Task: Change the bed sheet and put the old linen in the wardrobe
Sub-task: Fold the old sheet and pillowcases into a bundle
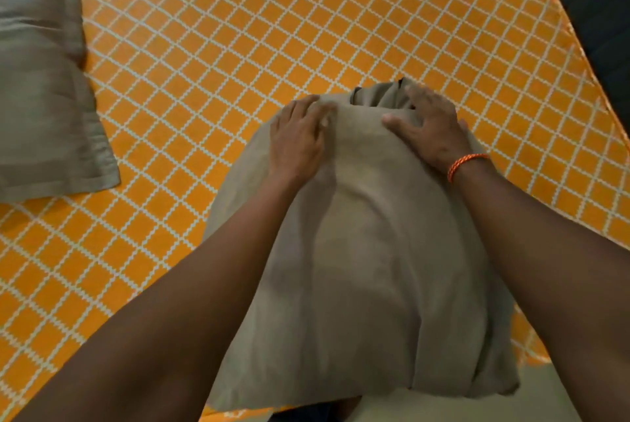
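A pillow in a grey-brown case (361,251) lies on the bed in front of me, its far end open with dark fabric showing inside. My left hand (298,138) lies flat on the top left of that pillow, fingers spread. My right hand (428,130), with an orange thread band at the wrist, presses on the top right by the case's opening. An orange sheet with a white lattice pattern (238,46) covers the bed beneath.
A second pillow in the same grey-brown case (41,81) lies at the left edge of the bed. Dark floor or wall (600,12) shows past the bed's right edge. A pale surface (545,397) shows at the bottom right.
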Action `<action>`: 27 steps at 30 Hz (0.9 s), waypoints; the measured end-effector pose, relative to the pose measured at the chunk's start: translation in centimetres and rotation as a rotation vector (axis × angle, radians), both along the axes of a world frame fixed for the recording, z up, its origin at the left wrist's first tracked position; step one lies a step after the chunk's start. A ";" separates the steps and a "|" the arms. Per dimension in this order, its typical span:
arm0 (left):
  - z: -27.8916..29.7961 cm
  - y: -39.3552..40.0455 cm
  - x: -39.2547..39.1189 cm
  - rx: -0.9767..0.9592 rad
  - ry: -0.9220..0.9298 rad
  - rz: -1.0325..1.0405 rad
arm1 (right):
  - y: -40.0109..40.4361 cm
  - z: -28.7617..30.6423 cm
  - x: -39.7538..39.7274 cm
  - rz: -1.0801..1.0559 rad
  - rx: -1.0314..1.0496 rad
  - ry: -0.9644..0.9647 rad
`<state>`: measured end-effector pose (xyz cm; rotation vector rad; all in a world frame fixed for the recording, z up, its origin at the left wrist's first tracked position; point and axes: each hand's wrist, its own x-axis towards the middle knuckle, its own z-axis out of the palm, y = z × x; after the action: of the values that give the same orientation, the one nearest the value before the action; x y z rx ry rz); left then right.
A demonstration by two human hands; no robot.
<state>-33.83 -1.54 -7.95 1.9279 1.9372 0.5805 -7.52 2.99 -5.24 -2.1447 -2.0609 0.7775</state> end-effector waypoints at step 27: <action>5.2 2.9 -5.3 -1.153 -0.704 -0.122 | 0.7 3.4 0.0 0.381 -0.822 0.225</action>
<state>-39.10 1.32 -2.72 0.8997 1.2026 0.0147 -7.50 3.64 -1.84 -1.7848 -2.2877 2.1065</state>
